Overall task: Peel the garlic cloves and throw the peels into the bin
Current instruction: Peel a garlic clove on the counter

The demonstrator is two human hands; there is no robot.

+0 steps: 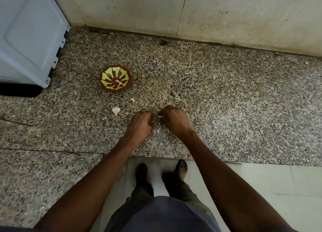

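The person's left hand [142, 121] and right hand [171, 119] are meeting fingertip to fingertip, both pinching a garlic clove [159, 117] that is barely showing between them, its skin apparently coming off. Left of the hands, two more cloves [115, 110] are waiting unpeeled; beyond them, the patterned bowl [115, 78] is holding one pale piece. No bin is showing, so binning seems undone.

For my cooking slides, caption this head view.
Both hands, left hand and right hand, peel a garlic clove over the granite counter, near a patterned bowl.
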